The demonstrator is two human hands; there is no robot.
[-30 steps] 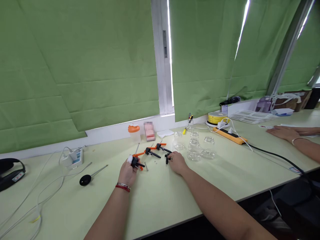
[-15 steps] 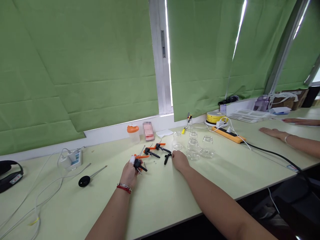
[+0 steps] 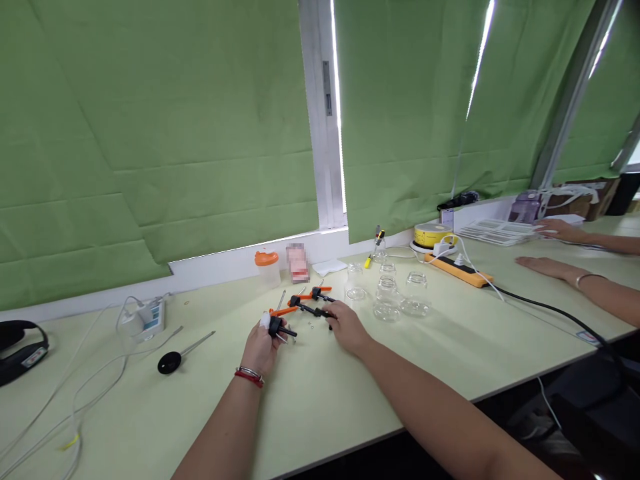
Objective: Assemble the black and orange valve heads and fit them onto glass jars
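My left hand (image 3: 261, 345) is closed round a black plastic part with a thick stem (image 3: 283, 328), held just above the table. A thin metal rod shows under that stem. Thumb and fingers of my right hand (image 3: 346, 325) pinch a small black plastic piece (image 3: 324, 313), whose far end points left. Just beyond both hands lie black parts with orange levers (image 3: 295, 302) and metal rods; one more such part (image 3: 317, 293) lies behind them. Tiny metal bits (image 3: 311, 325) are scattered between my hands. My right palm and the underside of its fingers are hidden.
Several clear glass jars (image 3: 387, 300) stand right of my right hand. Behind are an orange-lidded cup (image 3: 267, 267) and an orange power strip (image 3: 457, 269). A black disc with a rod (image 3: 170, 363) and white cables lie left. Another person's hands (image 3: 543, 267) are far right.
My right hand has moved left and slightly toward me, away from the jars, and now has a small black piece in its fingers. My left hand has barely shifted.
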